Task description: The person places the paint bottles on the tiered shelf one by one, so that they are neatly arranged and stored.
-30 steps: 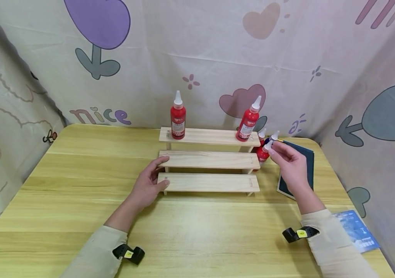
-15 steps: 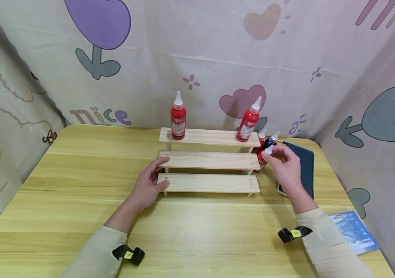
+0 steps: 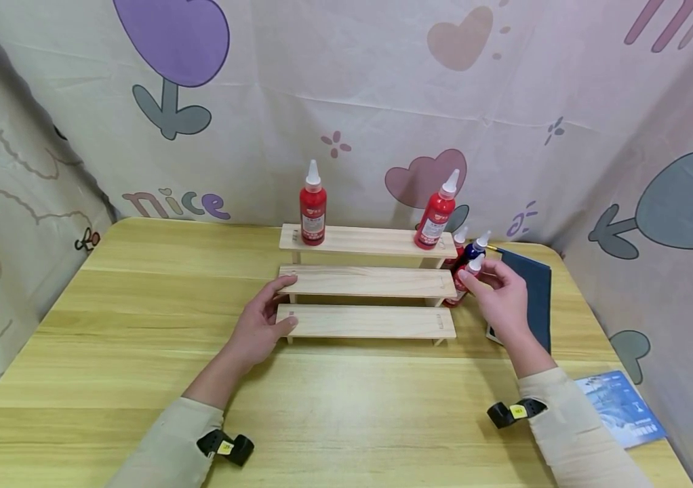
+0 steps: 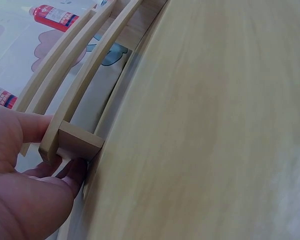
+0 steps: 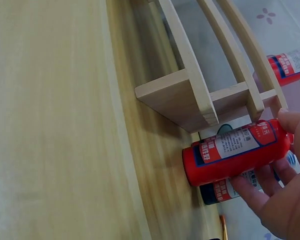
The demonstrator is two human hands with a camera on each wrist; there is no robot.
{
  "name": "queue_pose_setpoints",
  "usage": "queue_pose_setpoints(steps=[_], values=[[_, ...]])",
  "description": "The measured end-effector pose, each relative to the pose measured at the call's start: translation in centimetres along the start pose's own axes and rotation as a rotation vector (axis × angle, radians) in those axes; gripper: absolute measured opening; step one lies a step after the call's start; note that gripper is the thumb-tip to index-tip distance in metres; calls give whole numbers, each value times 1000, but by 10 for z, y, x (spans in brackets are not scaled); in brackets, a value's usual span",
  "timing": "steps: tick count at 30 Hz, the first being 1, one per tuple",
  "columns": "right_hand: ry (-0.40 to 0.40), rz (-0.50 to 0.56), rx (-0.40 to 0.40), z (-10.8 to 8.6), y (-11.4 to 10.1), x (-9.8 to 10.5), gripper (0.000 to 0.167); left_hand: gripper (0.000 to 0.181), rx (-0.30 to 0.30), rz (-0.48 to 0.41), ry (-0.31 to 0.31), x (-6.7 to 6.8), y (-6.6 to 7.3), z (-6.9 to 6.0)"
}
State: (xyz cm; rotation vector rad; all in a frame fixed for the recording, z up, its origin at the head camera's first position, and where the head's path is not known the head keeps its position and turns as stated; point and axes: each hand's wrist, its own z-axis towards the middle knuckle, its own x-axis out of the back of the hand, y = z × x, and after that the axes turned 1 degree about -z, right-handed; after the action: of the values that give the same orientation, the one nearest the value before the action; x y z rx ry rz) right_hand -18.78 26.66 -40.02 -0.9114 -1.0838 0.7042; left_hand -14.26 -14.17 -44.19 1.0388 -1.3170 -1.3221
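A three-step wooden rack (image 3: 366,320) stands on the table. The left hand (image 3: 258,329) grips its left end, with thumb and fingers around the lower boards, as the left wrist view also shows (image 4: 35,175). Beyond the rack's right end, the right hand (image 3: 501,298) holds a red bottle (image 5: 235,152) with a white nozzle, thumb and fingertips near its top. Right behind it is a dark blue bottle (image 3: 473,251), and another red bottle (image 3: 459,237) is partly hidden. On the top board a red bottle (image 3: 312,215) stands at the left and one (image 3: 434,220) at the right.
A dark flat book or folder (image 3: 536,291) lies right of the bottles, beside the right hand. A blue printed booklet (image 3: 621,409) is near the table's right edge, by the right sleeve. A patterned curtain (image 3: 359,81) hangs behind the table (image 3: 346,413).
The right hand has moved left and slightly down, and now holds the front red bottle, which has risen and tilted a little. The left hand and the rack have not moved.
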Motion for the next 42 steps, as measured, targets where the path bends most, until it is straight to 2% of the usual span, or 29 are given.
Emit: queue_pose_setpoints(steps=[6, 11, 18, 20, 25, 33, 37, 42], values=[[9, 69, 32, -2, 3, 3, 31, 69, 5, 6, -2, 0, 0, -1], [-2, 139, 24, -3, 1, 9, 33, 69, 3, 1, -5, -1, -1, -2], [40, 104, 22, -4, -5, 19, 35, 68, -2, 5, -4, -1, 0, -2], [61, 144, 21, -4, -6, 22, 33, 68, -4, 5, -4, -1, 0, -1], [85, 318, 18, -2, -8, 28, 30, 68, -6, 7, -6, 0, 0, 0], [114, 415, 8, -3, -18, 38, 29, 68, -9, 9, -7, 1, 0, 0], [118, 421, -3, -5, -26, 44, 31, 68, -11, 10, -9, 1, 0, 0], [116, 369, 24, -9, -38, 51, 35, 68, -6, 15, -7, 1, -1, 0]])
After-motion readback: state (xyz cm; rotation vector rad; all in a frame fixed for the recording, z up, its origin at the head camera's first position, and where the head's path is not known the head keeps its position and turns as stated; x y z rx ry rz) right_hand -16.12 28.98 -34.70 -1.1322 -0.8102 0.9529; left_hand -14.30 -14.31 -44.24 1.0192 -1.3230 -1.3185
